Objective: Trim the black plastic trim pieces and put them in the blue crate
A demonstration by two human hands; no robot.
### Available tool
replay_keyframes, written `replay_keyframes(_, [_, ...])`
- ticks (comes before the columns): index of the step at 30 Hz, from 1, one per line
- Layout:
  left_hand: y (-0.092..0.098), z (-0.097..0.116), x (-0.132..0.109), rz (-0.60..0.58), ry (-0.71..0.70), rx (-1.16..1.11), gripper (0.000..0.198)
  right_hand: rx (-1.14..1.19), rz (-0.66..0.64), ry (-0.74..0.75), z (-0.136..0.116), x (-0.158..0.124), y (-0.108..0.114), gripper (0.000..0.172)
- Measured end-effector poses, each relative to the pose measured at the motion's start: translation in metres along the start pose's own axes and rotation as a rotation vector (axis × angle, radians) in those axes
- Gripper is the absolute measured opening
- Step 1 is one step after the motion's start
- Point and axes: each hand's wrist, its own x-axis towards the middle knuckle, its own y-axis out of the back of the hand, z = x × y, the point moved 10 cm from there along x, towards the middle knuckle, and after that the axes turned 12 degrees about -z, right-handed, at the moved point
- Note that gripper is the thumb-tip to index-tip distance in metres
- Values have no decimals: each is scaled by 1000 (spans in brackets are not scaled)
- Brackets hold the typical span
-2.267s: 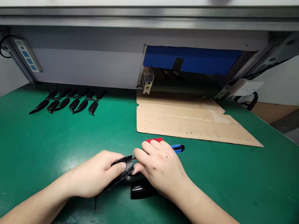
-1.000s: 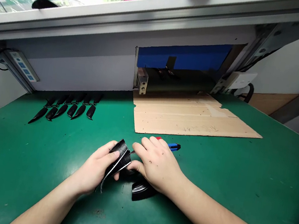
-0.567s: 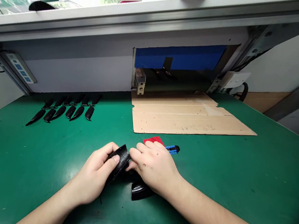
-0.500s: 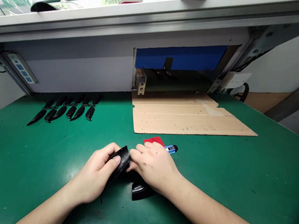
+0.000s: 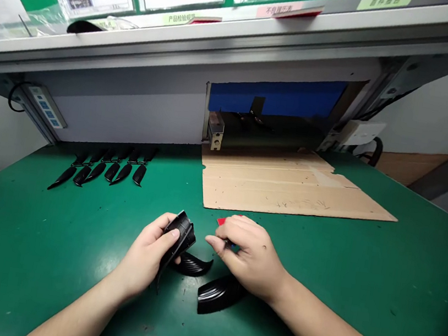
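Note:
My left hand (image 5: 149,255) grips a curved black plastic part (image 5: 179,237), thumb on its ribbed inner side. A thin dark strip hangs below the grip. To the right, my right hand (image 5: 251,255) is closed with curled fingers, apart from that part. A small blue and dark item (image 5: 230,244) shows among its fingers; whether it is held or lies behind them is unclear. Beneath the hands lie a grooved black curved piece (image 5: 193,265) with a pointed tip and a glossy black curved piece (image 5: 219,294). A red card (image 5: 221,221) is mostly hidden behind my right hand.
Several black blade-shaped parts (image 5: 96,172) lie in a row at the back left of the green table (image 5: 71,246). A cardboard sheet (image 5: 267,188) lies before an opening with a blue flap (image 5: 300,98). A metal shelf edge (image 5: 226,32) runs overhead.
My right hand has drawn away from the part in my left hand, which has turned to show more of its inner side. The grooved piece below is now visible; the blue knife end is covered.

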Motion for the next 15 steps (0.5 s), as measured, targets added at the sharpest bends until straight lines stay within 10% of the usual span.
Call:
replay_keyframes(10, [-26,-7,-6,-177,80,-24,52,-432,-326,193,-41,2,-44,11])
replay_keyframes(15, [-8,-9,-4,-44,9,58,69,-235,-255,17,-26,-4,-9,13])
